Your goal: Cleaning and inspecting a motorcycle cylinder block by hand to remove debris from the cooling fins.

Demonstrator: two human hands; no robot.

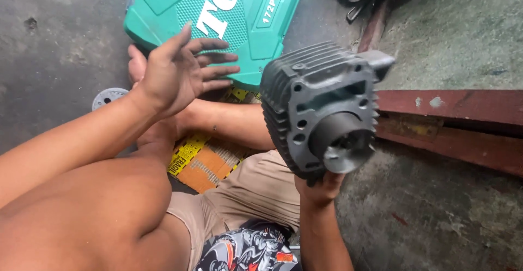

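My right hand (321,186) grips a dark grey finned engine cylinder block (305,94) from below and holds it up in the air, its round sleeve end facing me. My left hand (177,69) is raised to the left of the block with fingers spread apart, holding nothing and not touching it. Behind the left hand lies a green plastic tool case (174,1) on the floor.
My bare legs and tan shorts fill the lower left. A yellow and orange printed sack (204,159) lies on the concrete floor under my leg. A small round metal disc (107,95) sits at left. Dark red steel beams (452,118) run along the right.
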